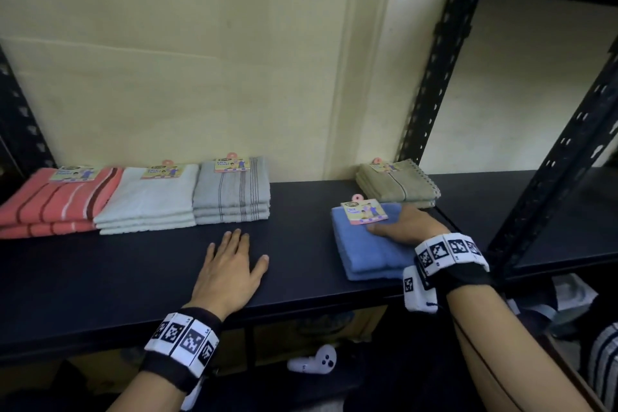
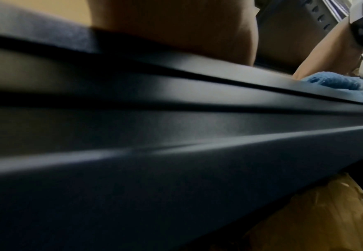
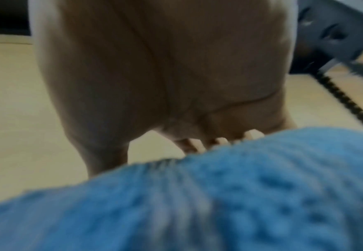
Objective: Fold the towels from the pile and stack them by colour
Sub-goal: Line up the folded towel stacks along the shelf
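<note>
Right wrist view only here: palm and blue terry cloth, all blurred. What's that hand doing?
Observer: The right hand rests on a folded blue towel lying on the dark shelf.
Operator: Left hand?
Observer: The left hand lies flat on the bare shelf, fingers spread, holding nothing.
Operator: Other towels up?
Observer: Three stacks sit at the left: coral striped, white, grey. An olive stack sits just behind the blue towel.

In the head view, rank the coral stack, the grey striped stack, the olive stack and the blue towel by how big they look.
1. coral stack, though cut off at the left edge
2. blue towel, nearest the camera, partly under the right hand
3. grey striped stack
4. olive stack
</note>
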